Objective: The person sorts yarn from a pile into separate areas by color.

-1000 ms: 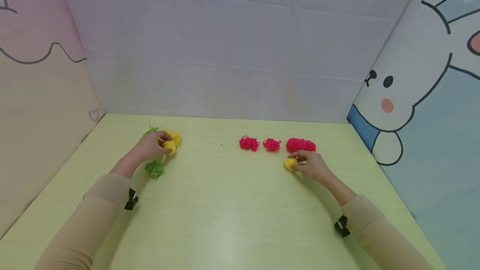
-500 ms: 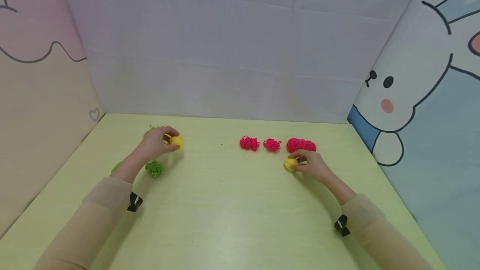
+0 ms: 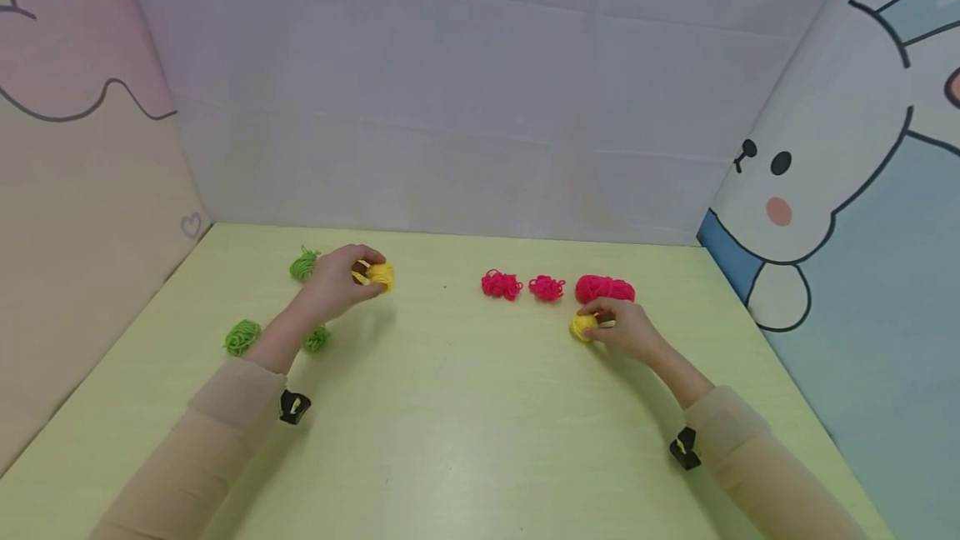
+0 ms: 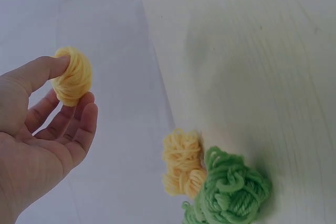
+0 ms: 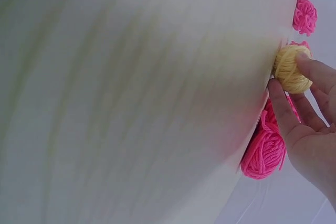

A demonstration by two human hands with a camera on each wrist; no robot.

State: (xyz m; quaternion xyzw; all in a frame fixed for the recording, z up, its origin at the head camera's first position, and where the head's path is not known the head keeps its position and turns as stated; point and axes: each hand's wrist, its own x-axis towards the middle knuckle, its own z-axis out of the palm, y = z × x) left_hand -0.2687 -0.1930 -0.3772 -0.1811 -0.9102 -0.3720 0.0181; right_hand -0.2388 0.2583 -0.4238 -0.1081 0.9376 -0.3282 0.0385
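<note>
My left hand [image 3: 337, 283] pinches a yellow yarn ball [image 3: 381, 276] between thumb and fingers. The left wrist view shows this ball raised off the table, while more yellow yarn [image 4: 182, 162] lies behind a green yarn ball [image 4: 231, 190]. On the right, my right hand [image 3: 628, 332] grips another yellow yarn ball [image 3: 583, 327], low at the tabletop. Just behind it lies a long pink yarn bundle [image 3: 604, 288], partly covered by the fingers in the right wrist view. Two smaller pink yarn bundles, one left [image 3: 501, 284] and one middle [image 3: 546, 287], complete that row.
Around my left forearm are green yarn balls: one at the back [image 3: 303, 263], one at the left [image 3: 242, 337], and one partly hidden [image 3: 316, 338]. A pale yellow-green table [image 3: 450, 423] bears everything. Printed cloth walls [image 3: 480, 107] enclose its back and sides.
My left hand has lifted the yellow yarn ball and carried it rightward, uncovering green yarn balls. The right hand stays in place on its yellow yarn ball.
</note>
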